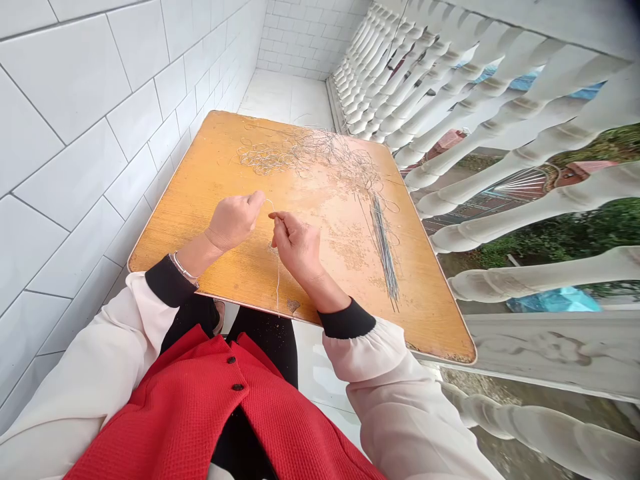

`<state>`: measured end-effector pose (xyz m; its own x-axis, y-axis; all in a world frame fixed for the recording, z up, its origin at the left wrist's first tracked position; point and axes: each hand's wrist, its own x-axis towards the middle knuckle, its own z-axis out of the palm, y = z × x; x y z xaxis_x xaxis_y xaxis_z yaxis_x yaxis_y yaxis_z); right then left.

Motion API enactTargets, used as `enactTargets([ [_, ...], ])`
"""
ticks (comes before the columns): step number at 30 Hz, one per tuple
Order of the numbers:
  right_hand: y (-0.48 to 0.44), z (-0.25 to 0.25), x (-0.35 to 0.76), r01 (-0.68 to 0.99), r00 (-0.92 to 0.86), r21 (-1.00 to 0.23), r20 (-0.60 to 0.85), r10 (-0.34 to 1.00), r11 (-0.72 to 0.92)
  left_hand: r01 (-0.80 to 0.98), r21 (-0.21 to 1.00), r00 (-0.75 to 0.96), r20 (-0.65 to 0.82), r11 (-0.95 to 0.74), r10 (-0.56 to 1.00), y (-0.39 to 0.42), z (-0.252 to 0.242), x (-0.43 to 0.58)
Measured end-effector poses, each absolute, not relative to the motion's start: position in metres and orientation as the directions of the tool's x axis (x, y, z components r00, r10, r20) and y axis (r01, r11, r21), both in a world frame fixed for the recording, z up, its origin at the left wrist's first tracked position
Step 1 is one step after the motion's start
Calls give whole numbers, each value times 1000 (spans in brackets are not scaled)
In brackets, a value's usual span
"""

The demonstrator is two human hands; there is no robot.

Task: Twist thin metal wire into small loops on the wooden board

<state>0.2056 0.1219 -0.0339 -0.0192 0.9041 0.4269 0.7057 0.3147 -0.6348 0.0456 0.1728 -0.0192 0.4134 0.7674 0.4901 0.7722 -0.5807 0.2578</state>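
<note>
Over the near part of a worn wooden table (200, 193), my two hands face each other with a thin pale wire (278, 283) between them. My left hand (235, 220) is closed in a pinch, and the wire curves from its fingertips to the right. My right hand (299, 243) is closed on the same wire, whose free end hangs below it to the table's front edge. The exact grip of the fingertips is too small to make out. A bundle of straight grey wires (384, 250) lies to the right of my right hand.
Looped wire pieces (267, 159) and a loose tangle of bent wire (335, 150) lie across the far part of the table. A white tiled wall (90, 133) runs along the left. A white balustrade (500, 200) stands close on the right.
</note>
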Motion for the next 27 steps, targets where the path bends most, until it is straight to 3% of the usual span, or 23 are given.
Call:
enactTargets([
  [3,122,-34,204,706,-11,-634,435,900,315,746,360,362,486,-560,795,172,-18,47],
  [5,122,-34,204,701,12,-647,432,902,301,665,516,306,470,-539,828,171,-17,48],
  [8,124,-33,205,686,48,-676,412,910,270,415,806,225,358,-422,906,171,-13,46],
  [11,125,-33,206,667,58,-701,387,920,252,161,966,182,173,-203,968,171,-7,42],
  [14,125,-35,206,650,53,-718,371,927,250,28,998,212,41,-48,976,172,-1,38],
  [18,124,-36,205,645,40,-717,377,925,264,-10,998,314,-50,56,948,172,3,35],
  [27,123,-38,205,564,-9,-778,329,944,277,-105,991,378,-37,82,925,172,0,35],
])
